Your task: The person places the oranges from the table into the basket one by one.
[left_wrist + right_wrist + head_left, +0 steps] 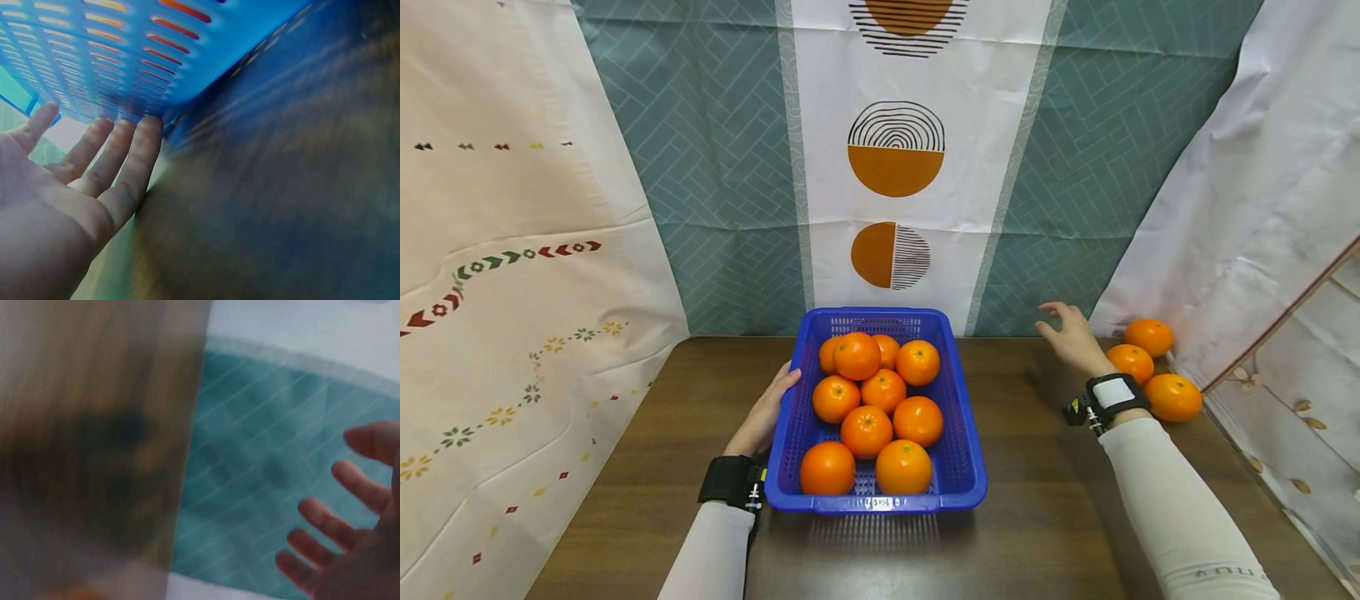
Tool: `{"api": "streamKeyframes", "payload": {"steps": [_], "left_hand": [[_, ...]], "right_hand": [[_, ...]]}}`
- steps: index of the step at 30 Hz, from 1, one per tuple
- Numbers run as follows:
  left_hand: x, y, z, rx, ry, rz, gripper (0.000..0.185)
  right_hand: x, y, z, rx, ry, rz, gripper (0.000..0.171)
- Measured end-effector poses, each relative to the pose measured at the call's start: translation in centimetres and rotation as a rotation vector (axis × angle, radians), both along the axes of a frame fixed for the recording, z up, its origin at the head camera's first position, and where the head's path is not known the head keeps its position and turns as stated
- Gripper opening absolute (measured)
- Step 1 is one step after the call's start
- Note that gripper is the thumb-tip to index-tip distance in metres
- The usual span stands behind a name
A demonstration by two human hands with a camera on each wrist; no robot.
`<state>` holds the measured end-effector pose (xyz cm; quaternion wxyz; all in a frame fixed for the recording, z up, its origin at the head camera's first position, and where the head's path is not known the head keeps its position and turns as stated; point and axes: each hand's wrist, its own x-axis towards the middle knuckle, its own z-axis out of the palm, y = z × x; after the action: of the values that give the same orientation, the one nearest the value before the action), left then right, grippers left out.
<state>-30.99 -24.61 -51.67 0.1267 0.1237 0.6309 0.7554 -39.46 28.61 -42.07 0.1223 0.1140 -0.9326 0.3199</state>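
Note:
A blue plastic basket point(979, 467) stands mid-table with several oranges point(867, 432) inside, one of them resting on top of others near the back. My left hand point(769, 410) is at the basket's left side. In the left wrist view, the fingertips point(150, 125) of that hand touch the slotted wall with the fingers mostly straight and the palm away from it. Over the table's back right, my right hand point(1075, 340) hangs in the air with fingers spread and nothing in it. Three loose oranges point(1172, 397) lie just right of that wrist.
The brown wooden table point(1030, 517) ends at a patterned cloth point(730, 167) hanging along its back. A cream cloth point(512, 292) borders the left side and a white cloth point(1262, 250) the right, close to the loose oranges.

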Motion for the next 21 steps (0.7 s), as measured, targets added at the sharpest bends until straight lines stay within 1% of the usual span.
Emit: {"api": "streamKeyframes", "payload": {"steps": [3, 6, 9, 13, 16, 21], "left_hand": [[0.1, 0.0, -0.1, -0.003, 0.000, 0.006, 0.060], [0.1, 0.1, -0.1, -0.002, -0.002, 0.004, 0.060], [0.1, 0.1, -0.1, 0.005, -0.001, -0.001, 0.060], [0.1, 0.0, -0.1, 0.011, 0.005, -0.005, 0.060], [0.0, -0.1, -0.2, 0.014, 0.016, -0.010, 0.060], [0.0, -0.2, -0.2, 0.009, 0.025, -0.013, 0.061]], "right_hand": [[-0.1, 1.2, -0.6, 0.060, 0.019, -0.092, 0.043], [0.0, 2.4, -1.0, 0.084, 0.012, -0.187, 0.043], [0.2, 3.3, -1.0, 0.097, -0.007, -0.247, 0.045], [0.5, 4.8, -1.0, 0.154, -0.038, -0.278, 0.047], [0.8, 6.0, -1.4, 0.192, -0.072, -0.291, 0.048], [1.0, 7.8, -2.4, 0.205, -0.091, -0.320, 0.051]]}}
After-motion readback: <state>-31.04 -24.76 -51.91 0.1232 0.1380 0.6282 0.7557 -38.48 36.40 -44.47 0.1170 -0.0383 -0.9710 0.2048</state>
